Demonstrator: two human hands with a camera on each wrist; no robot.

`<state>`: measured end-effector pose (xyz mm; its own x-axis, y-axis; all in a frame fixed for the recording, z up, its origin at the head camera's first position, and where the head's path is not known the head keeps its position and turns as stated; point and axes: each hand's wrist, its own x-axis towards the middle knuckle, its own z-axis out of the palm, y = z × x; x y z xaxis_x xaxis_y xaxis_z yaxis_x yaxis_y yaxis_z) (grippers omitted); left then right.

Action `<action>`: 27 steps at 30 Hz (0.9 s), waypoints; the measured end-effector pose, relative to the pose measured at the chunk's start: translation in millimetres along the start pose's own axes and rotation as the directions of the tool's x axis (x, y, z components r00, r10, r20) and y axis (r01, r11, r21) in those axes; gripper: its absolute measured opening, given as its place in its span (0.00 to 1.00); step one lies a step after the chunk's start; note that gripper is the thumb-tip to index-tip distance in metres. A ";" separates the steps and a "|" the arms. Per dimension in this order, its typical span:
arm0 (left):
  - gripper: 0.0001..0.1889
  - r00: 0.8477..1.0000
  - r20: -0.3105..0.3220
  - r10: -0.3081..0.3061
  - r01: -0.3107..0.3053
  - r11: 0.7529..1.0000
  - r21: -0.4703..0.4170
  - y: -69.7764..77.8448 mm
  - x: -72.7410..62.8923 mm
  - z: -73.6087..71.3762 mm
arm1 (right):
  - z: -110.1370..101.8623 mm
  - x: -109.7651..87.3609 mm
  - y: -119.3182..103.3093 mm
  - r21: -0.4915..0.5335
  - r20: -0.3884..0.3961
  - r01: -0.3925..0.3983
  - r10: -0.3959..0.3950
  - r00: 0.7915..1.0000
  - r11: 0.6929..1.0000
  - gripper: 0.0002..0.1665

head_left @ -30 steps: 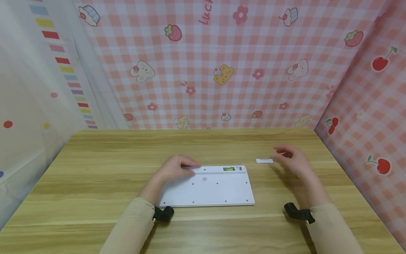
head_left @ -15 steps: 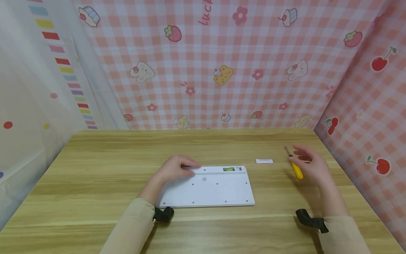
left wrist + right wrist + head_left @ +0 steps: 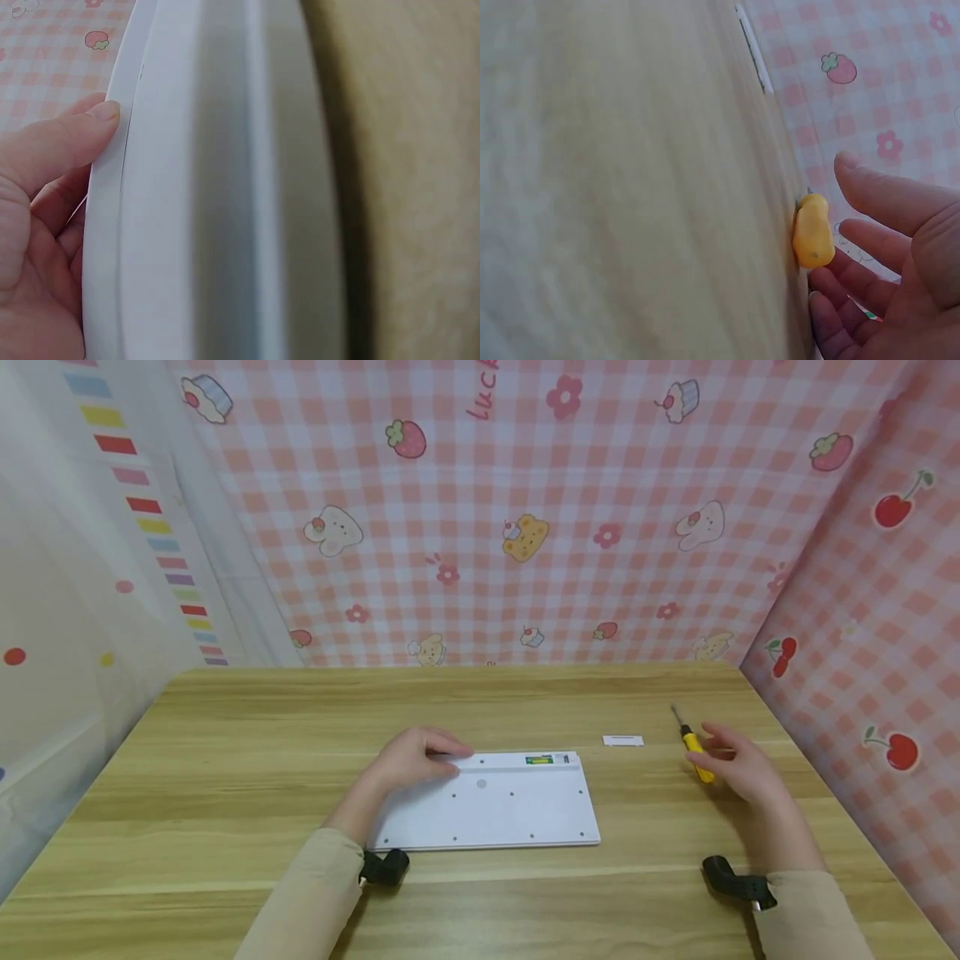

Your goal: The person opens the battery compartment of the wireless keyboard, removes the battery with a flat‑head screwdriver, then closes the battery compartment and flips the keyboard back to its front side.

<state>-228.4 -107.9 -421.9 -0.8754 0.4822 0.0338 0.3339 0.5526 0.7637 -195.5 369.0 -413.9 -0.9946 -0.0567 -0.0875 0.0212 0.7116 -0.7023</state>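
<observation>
A flat white keyboard lies with its underside up, showing several small screws. Near its far right corner a green and yellow battery shows in an uncovered compartment. My left hand grips the far left edge, with the thumb on the near face and other fingers partly hidden behind. A yellow-handled screwdriver lies on the table, its metal tip pointing away. Beside its handle my right hand hovers with fingers spread; the right wrist view shows the yellow handle next to them, not enclosed.
A small white battery cover lies between the keyboard and the screwdriver. All of this is on a wooden table. Behind its far edge hangs a pink checked cloth, with more cloth at both sides.
My right hand has moved right and toward me, away from the battery cover. The screwdriver, mostly hidden a second ago, now shows fully. The left hand and keyboard stay put.
</observation>
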 end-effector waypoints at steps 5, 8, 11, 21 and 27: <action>0.15 1.000 0.000 -0.003 0.003 1.000 0.000 0.6 -0.8 -0.3 | 0.6 3.7 5.5 -0.001 0.017 0.047 -0.047 0.999 0.999 0.43; 0.15 1.000 0.000 -0.006 0.006 1.000 0.001 1.5 -1.1 -0.5 | 1.2 6.1 7.6 -0.009 0.018 0.066 -0.066 0.998 0.998 0.43; 0.15 1.000 0.001 -0.008 0.008 1.000 0.001 1.4 -1.0 -0.5 | 1.7 7.4 8.1 -0.024 0.016 0.081 -0.081 0.997 0.996 0.42; 0.15 1.000 0.004 -0.002 0.002 1.000 0.004 1.8 -1.4 -1.5 | 2.2 7.7 7.7 -0.107 -0.035 0.035 -0.039 0.999 0.994 0.37; 0.16 1.000 0.006 0.006 -0.006 1.000 0.008 0.4 -0.6 -0.9 | 3.7 6.9 8.8 -0.134 -0.089 0.000 -0.012 0.996 0.991 0.32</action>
<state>-228.0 -108.6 -421.1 -0.8712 0.4896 0.0349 0.3424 0.5553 0.7579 -201.8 372.3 -423.4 -0.9999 -0.0028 -0.0164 0.0076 0.7990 -0.6012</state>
